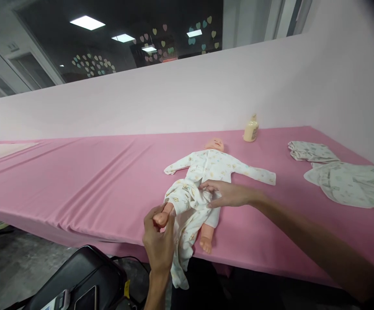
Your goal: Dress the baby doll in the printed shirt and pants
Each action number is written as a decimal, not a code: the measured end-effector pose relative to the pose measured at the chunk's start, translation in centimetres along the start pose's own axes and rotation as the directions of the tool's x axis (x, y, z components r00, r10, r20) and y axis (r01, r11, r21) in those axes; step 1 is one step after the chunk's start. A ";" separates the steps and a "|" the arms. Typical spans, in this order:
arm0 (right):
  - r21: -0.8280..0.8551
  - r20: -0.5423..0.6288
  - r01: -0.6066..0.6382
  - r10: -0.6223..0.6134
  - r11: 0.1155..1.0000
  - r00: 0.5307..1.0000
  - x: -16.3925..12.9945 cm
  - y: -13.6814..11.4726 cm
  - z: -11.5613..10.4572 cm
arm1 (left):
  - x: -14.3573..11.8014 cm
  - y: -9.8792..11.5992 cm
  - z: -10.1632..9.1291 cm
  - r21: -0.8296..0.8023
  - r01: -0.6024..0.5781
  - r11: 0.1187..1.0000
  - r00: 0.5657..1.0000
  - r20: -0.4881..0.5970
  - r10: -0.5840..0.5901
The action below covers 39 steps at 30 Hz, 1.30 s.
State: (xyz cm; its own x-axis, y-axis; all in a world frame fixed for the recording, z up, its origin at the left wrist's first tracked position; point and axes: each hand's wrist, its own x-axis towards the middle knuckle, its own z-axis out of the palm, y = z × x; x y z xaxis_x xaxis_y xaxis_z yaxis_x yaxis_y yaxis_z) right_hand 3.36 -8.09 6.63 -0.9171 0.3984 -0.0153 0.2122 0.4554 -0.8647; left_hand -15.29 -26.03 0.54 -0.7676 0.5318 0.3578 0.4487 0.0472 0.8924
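Two bare hands dress a small plastic baby doll (213, 145) lying on the pink-clothed desk (93, 172).
The left hand (159, 241) has its grip clenched around the doll's foot (161, 218); the right hand (227, 193) pinches the white printed romper (190, 202) at the waist. The romper hides the doll's body.

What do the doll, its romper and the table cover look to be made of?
The doll: smooth matte plastic or vinyl, going by its even, skin-toned foot and head. Its romper: soft printed fabric, probably cotton; it creases. The table cover: pink stretchy cloth with long folds.
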 end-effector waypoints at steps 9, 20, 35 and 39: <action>0.320 -0.211 0.102 -0.035 0.942 0.977 2.4 -3.9 3.2 | -0.5 -0.8 -0.9 0.215 0.030 0.976 0.962 0.260 -0.087; 0.341 -0.330 0.052 0.067 0.939 0.942 4.5 -6.3 4.8 | -2.6 1.6 -1.9 0.158 -0.061 0.986 0.907 0.420 -0.012; -0.045 0.087 0.135 -0.131 0.990 0.988 1.4 -2.8 2.8 | 1.2 2.6 -3.8 -0.320 0.560 0.764 0.710 0.661 -0.244; 0.291 0.076 0.051 -0.076 0.955 0.994 1.6 -2.8 2.0 | 2.4 2.0 -4.6 -0.153 0.358 0.921 0.811 0.539 -0.226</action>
State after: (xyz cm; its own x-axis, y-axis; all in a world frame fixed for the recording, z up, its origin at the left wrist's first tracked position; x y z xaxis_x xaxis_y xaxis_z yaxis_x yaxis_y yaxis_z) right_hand 0.60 -10.32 7.99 -0.9537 0.3006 0.0126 0.0576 0.2235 -0.9730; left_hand -18.34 -28.58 4.41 -0.4774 0.8767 -0.0591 0.0684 0.1042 0.9922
